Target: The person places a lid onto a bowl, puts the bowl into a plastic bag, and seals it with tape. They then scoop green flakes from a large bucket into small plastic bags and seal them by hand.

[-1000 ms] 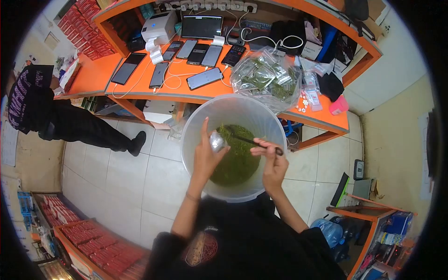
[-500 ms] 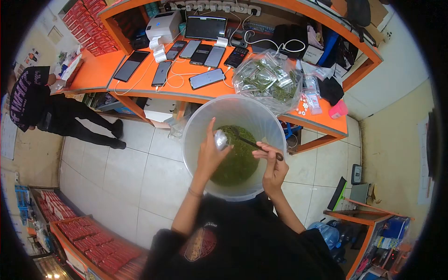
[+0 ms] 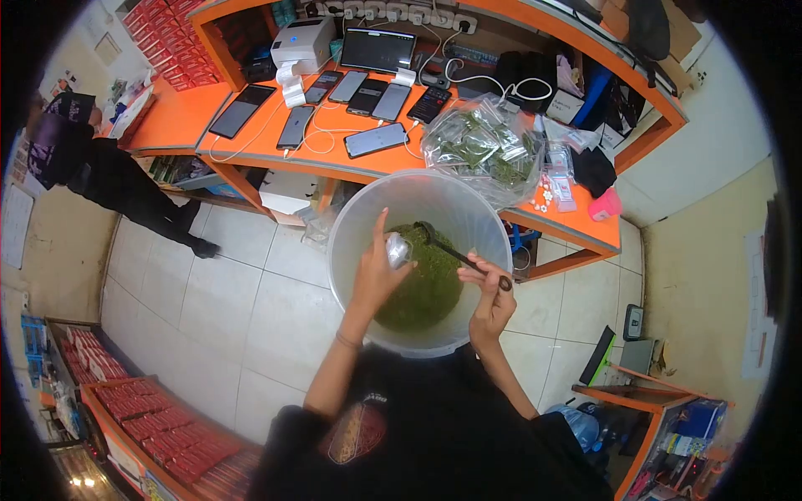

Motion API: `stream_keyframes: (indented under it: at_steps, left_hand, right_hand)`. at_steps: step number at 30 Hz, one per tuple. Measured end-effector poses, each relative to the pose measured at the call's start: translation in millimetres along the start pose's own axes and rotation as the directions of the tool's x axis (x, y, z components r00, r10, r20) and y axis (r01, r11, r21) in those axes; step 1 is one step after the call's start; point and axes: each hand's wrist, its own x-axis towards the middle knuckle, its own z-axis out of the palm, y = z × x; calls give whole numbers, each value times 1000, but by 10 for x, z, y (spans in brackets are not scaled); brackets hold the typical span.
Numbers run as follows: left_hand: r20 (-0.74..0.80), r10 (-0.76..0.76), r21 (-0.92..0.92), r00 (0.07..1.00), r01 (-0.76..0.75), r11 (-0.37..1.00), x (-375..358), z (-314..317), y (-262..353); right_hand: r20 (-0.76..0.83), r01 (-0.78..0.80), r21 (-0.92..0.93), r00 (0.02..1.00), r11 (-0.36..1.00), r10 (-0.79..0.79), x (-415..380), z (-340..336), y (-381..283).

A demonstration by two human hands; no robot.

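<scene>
A large translucent plastic tub (image 3: 344, 275) stands right in front of my body with finely chopped green material (image 3: 418, 301) in its bottom. Over its left half, my left hand (image 3: 378, 271) pinches a small clear plastic bag (image 3: 398, 249), index finger raised. My right hand (image 3: 489, 299) is at the tub's right rim, its fingers closed round the handle of a long dark spoon (image 3: 455, 252). The spoon slants up and left across the tub, and its bowl is close beside the bag, over the green material.
An orange desk (image 3: 326, 163) behind the tub bears several phones (image 3: 374, 140), a label printer (image 3: 301, 46) and a big clear bag of small green-filled packets (image 3: 484, 150). A person (image 3: 109, 171) stands at left. Red packs (image 3: 159, 426) fill a shelf at lower left; an orange shelf (image 3: 643, 397) stands at right.
The spoon's bowl shows more plainly now, and my right hand has shifted slightly right and down. My left hand keeps its pinch on the bag. The person at left has moved a little.
</scene>
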Motion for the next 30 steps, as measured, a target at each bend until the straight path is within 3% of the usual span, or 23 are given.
stream_keyframes:
  at_steps: [2, 4, 5, 6, 7, 8, 10, 14, 16, 17, 18, 20, 21, 22, 23, 24, 25, 26, 27, 29, 30]
  left_hand:
    - [2, 2, -17, 1000, -2, 1000, 9, -13, -21]
    - [-57, 26, -41, 998, -28, 999, 47, -53, -38]
    - [-55, 26, -38, 998, -28, 999, 63, -81, -51]
    - [-65, 47, -65, 997, -51, 997, 77, -135, -35]
    - [-72, 72, -92, 995, -79, 993, 90, -193, -8]
    - [-61, 84, -89, 995, -89, 992, 101, -249, 13]
    - [-4, 83, -139, 997, -82, 987, 115, -345, 72]
    - [83, 98, -104, 992, -89, 991, 109, -413, 199]
    - [120, 130, -75, 984, -122, 990, 79, -352, 232]
    - [82, 261, 26, 962, -264, 964, 65, -347, 264]
    - [82, 260, 32, 962, -264, 964, 39, -318, 226]
    - [-63, 263, 169, 963, -249, 954, 15, -242, 51]
    - [-72, 260, 177, 963, -245, 953, -3, -232, -16]
    - [-77, 165, 93, 983, -158, 983, -36, -230, -61]
    - [-73, 67, 6, 995, -67, 998, -77, -228, -108]
    - [-81, 62, 11, 995, -62, 998, -89, -246, -98]
    - [-7, -33, -141, 999, 31, 990, -90, -272, -65]
    - [80, -113, -281, 990, 131, 951, -84, -298, -30]
    - [158, -167, -434, 973, 220, 874, -87, -304, 12]
    - [188, -190, -413, 964, 253, 875, -93, -358, 73]
    - [226, -218, -404, 950, 295, 866, -113, -371, 106]
  right_hand:
    - [-9, -12, -5, 1000, 1000, 12, -14, -33, 14]
    - [123, 7, -341, 992, 940, 38, -13, -115, 38]
    - [121, 5, -339, 992, 941, 39, 17, -175, 69]
    - [429, 8, -572, 855, 820, 291, 56, -237, 112]
    - [586, 114, -746, 582, 657, 564, 79, -261, 152]
    - [577, 105, -746, 593, 657, 561, 83, -233, 187]
    - [546, -47, -530, 745, 847, 383, 107, -109, 234]
    - [336, -226, -516, 834, 826, 438, 377, 325, 226]
    - [331, -59, -477, 912, 877, 242, 414, 486, 325]
    - [386, 25, -462, 906, 886, 175, 422, 482, 621]
    - [387, 25, -457, 906, 889, 174, 453, 475, 693]
    - [419, 200, -493, 907, 847, 30, 573, 476, 758]
    - [493, 83, -388, 860, 918, 130, 655, 451, 717]
    - [615, 92, -421, 760, 902, 209, 769, 399, 651]
    - [665, -39, -343, 696, 938, 272, 856, 350, 700]
    - [716, -174, -270, 622, 947, 318, 928, 322, 745]
    - [740, -342, -322, 491, 883, 460, 1038, 312, 416]
    - [747, -339, -316, 487, 886, 453, 1055, 306, 398]
    - [731, -451, -269, 479, 851, 486, 1049, 297, 388]
    - [663, -606, -221, 481, 764, 573, 1024, 298, 376]
    - [676, -601, -215, 478, 770, 561, 983, 277, 450]
